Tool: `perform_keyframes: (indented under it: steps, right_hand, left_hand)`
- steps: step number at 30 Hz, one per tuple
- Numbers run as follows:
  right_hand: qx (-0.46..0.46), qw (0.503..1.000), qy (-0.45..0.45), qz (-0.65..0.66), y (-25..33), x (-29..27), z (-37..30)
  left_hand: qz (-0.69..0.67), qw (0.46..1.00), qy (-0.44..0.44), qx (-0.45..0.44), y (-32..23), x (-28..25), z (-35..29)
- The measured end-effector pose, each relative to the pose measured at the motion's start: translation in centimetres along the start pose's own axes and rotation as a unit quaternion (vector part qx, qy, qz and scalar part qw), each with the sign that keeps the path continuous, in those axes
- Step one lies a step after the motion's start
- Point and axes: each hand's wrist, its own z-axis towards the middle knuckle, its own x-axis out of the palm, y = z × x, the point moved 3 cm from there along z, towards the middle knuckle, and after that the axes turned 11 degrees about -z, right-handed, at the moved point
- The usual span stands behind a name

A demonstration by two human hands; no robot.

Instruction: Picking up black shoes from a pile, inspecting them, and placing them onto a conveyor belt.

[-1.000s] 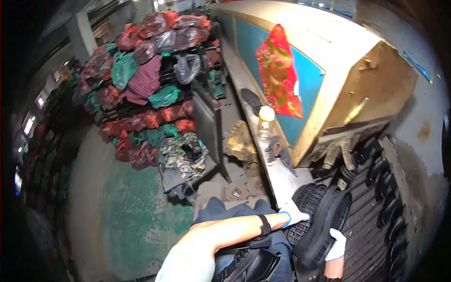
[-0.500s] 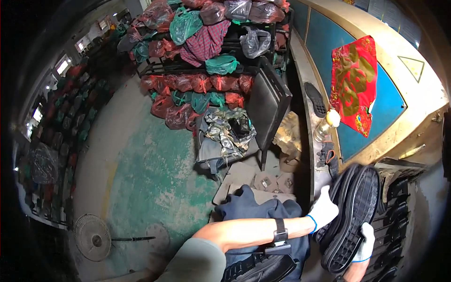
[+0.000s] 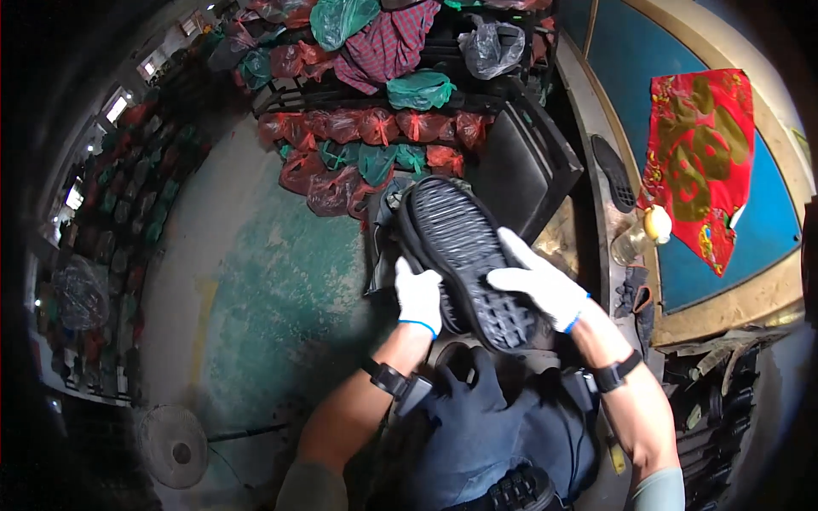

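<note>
Both hands are up on a black shoe sole [image 3: 464, 260], which sits just above the middle of the view with its ridged tread turned up and its long axis running from about eleven o'clock down to five o'clock. The left hand [image 3: 419, 295], in a white glove with a blue cuff, grips the sole's edge at its seven o'clock side, fingers curled round the rim. The right hand [image 3: 538, 283], gloved the same way, lies over the sole at its four o'clock side, fingers spread flat across the tread and pointing toward ten o'clock. Each wrist carries a black strap with a small device on it, the left wrist band [image 3: 394, 382] at six o'clock from its hand, the right wrist band [image 3: 615, 373] toward five o'clock. Below the sole, at six o'clock, a pair of dark gloves [image 3: 467, 400] lies on the person's dark-clothed lap. Beyond the sole at twelve o'clock, a heap of red and green plastic bags [image 3: 366, 136] is piled against dark crates, with a checked cloth [image 3: 388, 47] on top. At two o'clock stands a machine panel in blue [image 3: 758, 230] with a red patterned cloth [image 3: 699, 153] hanging over it, and a clear bottle with a pale cap [image 3: 641, 235] on the ledge just beside it. A fan [image 3: 175, 447] lies on the worn green floor [image 3: 273, 281] at eight o'clock.
</note>
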Motion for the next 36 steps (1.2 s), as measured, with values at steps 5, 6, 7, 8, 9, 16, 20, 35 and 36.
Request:
perform_keyframes:
  steps: [5,6,7,8,9,16,20,35,36]
  right_hand:
    - [0.042,0.994,0.01,0.099,-8.4,3.1,9.0]
    - [0.013,1.0,-0.007,0.024,-9.5,3.5,10.4]
    - [-0.029,0.999,-0.02,-0.014,-10.2,3.5,12.0]
    - [-0.03,0.998,-0.028,-0.05,-10.9,3.4,13.5]
    - [-0.033,0.994,-0.042,-0.093,-11.4,3.0,15.1]
    - [0.047,0.93,0.009,-0.365,-14.8,0.5,17.7]
    - [0.02,0.932,0.021,-0.362,-14.7,-0.7,13.4]
    - [0.13,0.909,-0.377,-0.119,-9.3,-13.3,-38.5]
    - [0.127,0.897,-0.421,-0.037,-9.9,-12.6,-41.5]
  left_hand:
    - [0.007,0.995,-0.099,-0.009,4.0,-8.7,9.2]
    - [0.018,0.994,-0.104,-0.021,4.3,-9.5,10.9]
    - [0.034,0.995,-0.097,-0.012,4.4,-9.9,12.5]
    - [0.06,0.992,-0.109,-0.025,4.2,-10.3,14.2]
    - [0.068,0.99,-0.117,-0.027,4.1,-10.3,15.7]
    - [0.405,0.91,0.058,-0.064,6.6,-6.9,19.1]
    - [0.558,0.823,0.06,-0.091,8.9,-6.9,18.9]
    - [0.407,0.84,0.356,0.046,-7.5,-1.3,-17.4]
    - [0.4,0.834,0.378,0.026,-9.4,-0.4,-22.1]
